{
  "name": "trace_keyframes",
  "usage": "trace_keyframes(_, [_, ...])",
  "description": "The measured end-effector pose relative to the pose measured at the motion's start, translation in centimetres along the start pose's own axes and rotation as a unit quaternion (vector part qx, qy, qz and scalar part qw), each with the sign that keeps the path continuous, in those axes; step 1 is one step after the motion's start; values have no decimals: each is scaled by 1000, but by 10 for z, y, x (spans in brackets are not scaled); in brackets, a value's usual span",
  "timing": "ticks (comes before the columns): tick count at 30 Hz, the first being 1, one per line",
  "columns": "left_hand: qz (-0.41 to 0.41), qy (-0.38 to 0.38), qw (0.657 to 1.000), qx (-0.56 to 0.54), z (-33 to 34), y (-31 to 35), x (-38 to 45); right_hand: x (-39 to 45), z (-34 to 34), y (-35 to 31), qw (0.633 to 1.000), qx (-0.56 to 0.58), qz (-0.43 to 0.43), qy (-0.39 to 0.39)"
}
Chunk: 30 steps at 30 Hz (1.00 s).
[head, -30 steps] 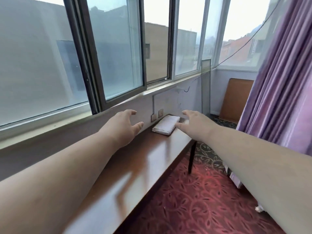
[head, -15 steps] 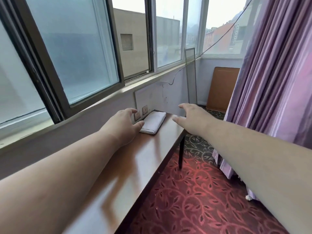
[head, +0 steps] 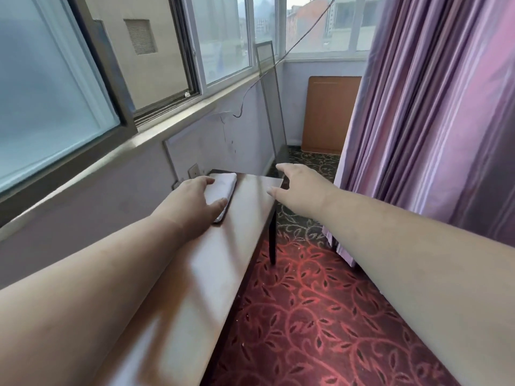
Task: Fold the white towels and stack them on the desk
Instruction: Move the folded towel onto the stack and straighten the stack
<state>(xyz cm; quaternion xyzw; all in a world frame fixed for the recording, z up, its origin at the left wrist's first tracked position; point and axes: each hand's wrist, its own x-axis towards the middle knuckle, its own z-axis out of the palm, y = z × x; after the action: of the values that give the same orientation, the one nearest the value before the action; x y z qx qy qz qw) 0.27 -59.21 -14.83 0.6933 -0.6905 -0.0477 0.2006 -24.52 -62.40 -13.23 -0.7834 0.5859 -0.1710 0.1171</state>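
Note:
A folded white towel (head: 223,188) lies at the far end of the long brown desk (head: 195,288), close to the wall. My left hand (head: 195,201) reaches onto the towel's near end, fingers spread over its wall side and thumb at its aisle edge; it covers part of the towel. My right hand (head: 298,190) hovers over the desk's far right corner, fingers apart and holding nothing, a short way right of the towel.
A wall with sockets (head: 194,171) and a window sill (head: 139,140) runs along the desk's left side. A purple curtain (head: 434,121) hangs on the right. Red patterned carpet (head: 320,316) lies below. A wooden board (head: 328,115) leans in the far corner.
Both arms have stretched farther toward the desk's far end. My left hand went from beside the towel to on top of it. The view has swung left and closer.

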Motion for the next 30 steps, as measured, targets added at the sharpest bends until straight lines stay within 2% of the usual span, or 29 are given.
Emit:
trace_keyframes(6, [-45,6,999,-15,65,8,77,79,27,75,1000,-7,-13,-18])
trace_keyframes(11, [-178,24,982,-51,138,10,124,158,45,151,997,-26,-41,-65])
trace_keyframes(16, [-255,27,965,-44,179,22,175,244,57,204,988,-55,-74,-120])
trace_keyframes(21, [-319,37,947,-29,196,-1,196,316,98,189,975,-46,-142,-165])
trace_keyframes(26, [-364,12,931,-2,212,-56,224,378,153,165,954,-86,-219,-184])
trace_keyframes(30, [-378,-23,925,19,225,-101,259,425,194,152,945,-107,-238,-197])
